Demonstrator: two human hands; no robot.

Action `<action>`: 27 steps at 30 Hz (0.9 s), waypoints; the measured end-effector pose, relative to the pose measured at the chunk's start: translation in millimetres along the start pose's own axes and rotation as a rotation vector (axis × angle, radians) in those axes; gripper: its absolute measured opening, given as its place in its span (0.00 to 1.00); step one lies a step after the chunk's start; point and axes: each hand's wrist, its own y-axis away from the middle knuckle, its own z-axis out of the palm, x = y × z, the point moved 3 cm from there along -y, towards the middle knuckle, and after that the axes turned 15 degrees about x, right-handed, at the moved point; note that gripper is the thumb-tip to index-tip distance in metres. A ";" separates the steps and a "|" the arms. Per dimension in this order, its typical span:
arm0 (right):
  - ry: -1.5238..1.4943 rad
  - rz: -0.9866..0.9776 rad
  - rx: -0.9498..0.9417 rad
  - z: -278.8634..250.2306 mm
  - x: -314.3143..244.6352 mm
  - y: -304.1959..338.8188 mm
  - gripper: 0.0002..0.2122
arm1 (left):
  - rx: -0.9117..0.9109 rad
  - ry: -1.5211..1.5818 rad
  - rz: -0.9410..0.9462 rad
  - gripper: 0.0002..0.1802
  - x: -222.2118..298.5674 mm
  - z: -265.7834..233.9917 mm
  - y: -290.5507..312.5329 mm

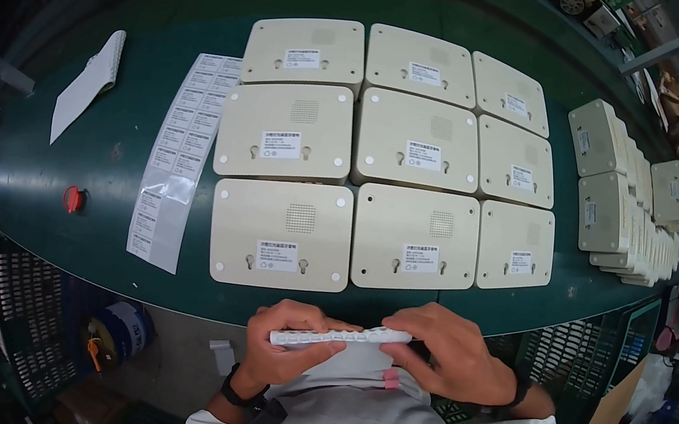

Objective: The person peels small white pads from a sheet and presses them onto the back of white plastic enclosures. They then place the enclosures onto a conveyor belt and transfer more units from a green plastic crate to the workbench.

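White bumpy-edged strip [342, 338] (perhaps folded) in both hands [284, 349] [451, 357]

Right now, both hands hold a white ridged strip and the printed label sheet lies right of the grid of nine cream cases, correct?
No: the head view shows the printed label sheet left of the grid of nine cream cases. The left hand and right hand do hold the white ridged strip.

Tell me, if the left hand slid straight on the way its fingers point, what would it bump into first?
Probably the right hand, which holds the other end of the same bumpy white strip; their exact depth is hard to judge.
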 end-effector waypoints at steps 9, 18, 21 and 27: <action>-0.022 0.164 0.045 -2.7 18.0 9.2 0.13 | -0.026 -0.153 -0.090 0.15 -5.1 9.6 -6.4; 0.336 -0.380 0.230 4.3 8.6 13.3 0.13 | 0.025 -0.243 -0.061 0.14 -3.8 12.8 -5.8; 0.331 -0.361 0.266 6.0 12.5 16.3 0.14 | 0.036 -0.247 -0.079 0.14 -3.2 13.6 -7.0; 0.310 -0.395 0.210 5.1 16.9 17.7 0.14 | 0.045 -0.304 -0.061 0.15 -2.7 15.1 -7.4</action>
